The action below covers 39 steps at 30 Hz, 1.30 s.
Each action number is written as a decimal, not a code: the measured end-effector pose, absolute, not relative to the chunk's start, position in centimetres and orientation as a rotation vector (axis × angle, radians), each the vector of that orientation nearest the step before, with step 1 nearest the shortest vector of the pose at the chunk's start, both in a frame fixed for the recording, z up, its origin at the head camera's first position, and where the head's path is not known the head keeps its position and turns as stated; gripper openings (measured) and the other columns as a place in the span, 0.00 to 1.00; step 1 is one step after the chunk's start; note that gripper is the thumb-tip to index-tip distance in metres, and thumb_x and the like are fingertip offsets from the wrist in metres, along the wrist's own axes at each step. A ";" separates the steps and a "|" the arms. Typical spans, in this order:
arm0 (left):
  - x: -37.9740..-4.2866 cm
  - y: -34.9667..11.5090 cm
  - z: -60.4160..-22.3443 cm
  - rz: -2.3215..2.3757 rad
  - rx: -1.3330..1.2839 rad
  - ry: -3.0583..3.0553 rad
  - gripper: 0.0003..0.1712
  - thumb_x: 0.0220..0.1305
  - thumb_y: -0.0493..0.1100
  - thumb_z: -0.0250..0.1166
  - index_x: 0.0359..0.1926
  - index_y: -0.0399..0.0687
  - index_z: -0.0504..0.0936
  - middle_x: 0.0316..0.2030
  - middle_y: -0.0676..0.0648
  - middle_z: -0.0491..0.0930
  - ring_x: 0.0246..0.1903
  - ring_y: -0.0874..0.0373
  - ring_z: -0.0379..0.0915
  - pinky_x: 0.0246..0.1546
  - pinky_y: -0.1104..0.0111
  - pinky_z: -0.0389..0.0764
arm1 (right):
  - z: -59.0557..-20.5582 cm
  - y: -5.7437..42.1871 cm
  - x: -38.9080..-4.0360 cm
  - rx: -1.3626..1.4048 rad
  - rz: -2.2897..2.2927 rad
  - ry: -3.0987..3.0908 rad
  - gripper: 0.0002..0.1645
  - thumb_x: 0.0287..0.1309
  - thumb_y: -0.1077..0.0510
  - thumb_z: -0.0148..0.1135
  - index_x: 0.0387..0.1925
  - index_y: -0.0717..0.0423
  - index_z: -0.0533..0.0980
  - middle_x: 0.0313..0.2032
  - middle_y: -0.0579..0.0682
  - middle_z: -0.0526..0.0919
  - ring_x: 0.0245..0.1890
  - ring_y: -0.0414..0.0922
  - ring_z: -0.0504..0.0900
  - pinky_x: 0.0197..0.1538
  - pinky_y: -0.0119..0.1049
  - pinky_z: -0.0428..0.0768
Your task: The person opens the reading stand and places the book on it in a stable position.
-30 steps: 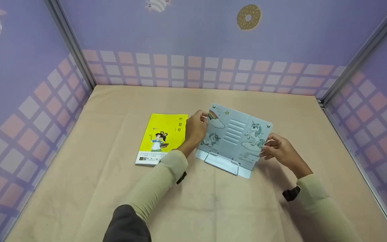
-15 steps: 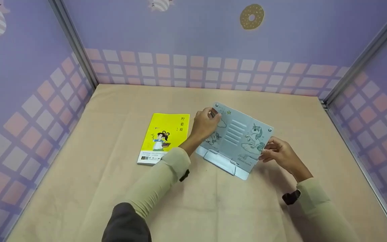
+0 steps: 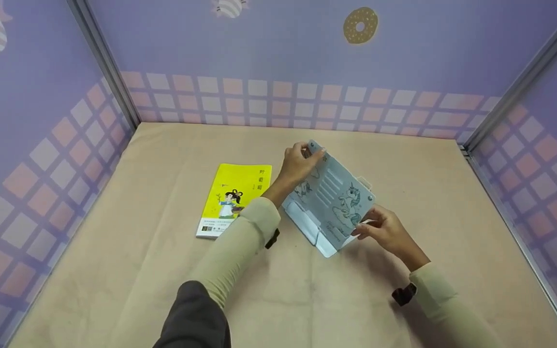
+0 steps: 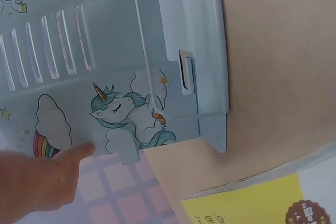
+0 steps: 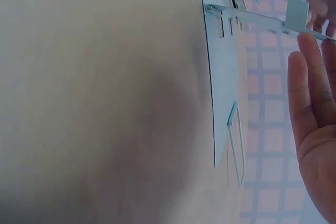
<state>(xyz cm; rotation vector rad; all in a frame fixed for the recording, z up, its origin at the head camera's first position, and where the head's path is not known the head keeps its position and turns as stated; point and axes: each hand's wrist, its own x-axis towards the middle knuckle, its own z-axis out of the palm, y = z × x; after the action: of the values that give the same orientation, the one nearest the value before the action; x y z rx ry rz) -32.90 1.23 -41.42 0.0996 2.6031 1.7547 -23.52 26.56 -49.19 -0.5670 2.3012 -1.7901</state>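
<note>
A pale blue metal book stand (image 3: 331,193) printed with unicorns, clouds and a rainbow stands upright and turned at an angle, on its folded-out base. My left hand (image 3: 299,163) pinches its upper left edge, thumb on the printed front. At the lower right edge, my right hand (image 3: 386,233) holds the panel with the thumb in front and other fingers behind. The left wrist view shows the stand's slots, a wire page holder (image 4: 144,40) and my left thumb (image 4: 79,153) against the panel. In the right wrist view, the base plate (image 5: 223,77) appears edge-on.
A yellow book (image 3: 240,181) with a drawn figure on its cover lies left of the stand, partly behind my left forearm. Beige cloth (image 3: 307,299) covers the table. Purple checked walls (image 3: 283,43) enclose the back and sides.
The book stand has turned, its right side swinging leftward with my right hand. My left hand has shifted from the left edge to the upper corner. The yellow book stays put.
</note>
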 end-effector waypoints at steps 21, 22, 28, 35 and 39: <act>-34.6 2.8 -41.1 1.704 0.379 2.607 0.30 0.64 0.52 0.53 0.66 0.50 0.68 0.59 0.46 0.72 0.60 0.53 0.70 0.60 0.63 0.72 | -48.3 17.3 -21.5 -0.561 -1.649 2.520 0.12 0.52 0.65 0.68 0.39 0.60 0.77 0.41 0.57 0.84 0.37 0.51 0.87 0.39 0.34 0.84; -34.7 2.8 -41.0 1.702 0.392 2.612 0.30 0.64 0.52 0.53 0.65 0.49 0.69 0.58 0.46 0.72 0.60 0.54 0.71 0.60 0.63 0.72 | -48.4 17.4 -21.6 -0.568 -1.651 2.520 0.12 0.52 0.64 0.68 0.39 0.59 0.77 0.40 0.57 0.84 0.37 0.50 0.87 0.39 0.34 0.84; -34.9 3.2 -40.7 1.716 0.440 2.604 0.29 0.63 0.51 0.54 0.64 0.48 0.70 0.57 0.46 0.74 0.59 0.53 0.72 0.60 0.65 0.73 | -47.9 19.5 -22.5 -0.635 -1.609 2.602 0.12 0.54 0.58 0.68 0.41 0.55 0.79 0.39 0.54 0.85 0.36 0.47 0.87 0.38 0.31 0.83; -35.0 3.2 -41.1 1.674 0.433 2.613 0.30 0.62 0.51 0.52 0.64 0.48 0.69 0.58 0.45 0.72 0.59 0.54 0.71 0.59 0.66 0.73 | -47.2 23.0 -24.0 -0.420 -1.387 2.878 0.09 0.59 0.59 0.63 0.42 0.55 0.79 0.42 0.53 0.85 0.41 0.48 0.84 0.43 0.40 0.82; -35.0 3.0 -41.4 1.671 0.432 2.578 0.32 0.64 0.53 0.52 0.67 0.49 0.66 0.59 0.45 0.70 0.61 0.53 0.69 0.61 0.65 0.72 | -47.2 25.3 -24.6 -0.215 -1.297 2.963 0.10 0.61 0.58 0.59 0.44 0.56 0.79 0.43 0.54 0.84 0.42 0.50 0.83 0.43 0.40 0.80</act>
<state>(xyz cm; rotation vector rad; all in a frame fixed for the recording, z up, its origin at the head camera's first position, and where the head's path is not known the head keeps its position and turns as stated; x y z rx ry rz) -34.95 2.99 -41.37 0.4321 2.5778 1.6712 -24.64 25.30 -47.20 -0.2150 2.9628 -1.2967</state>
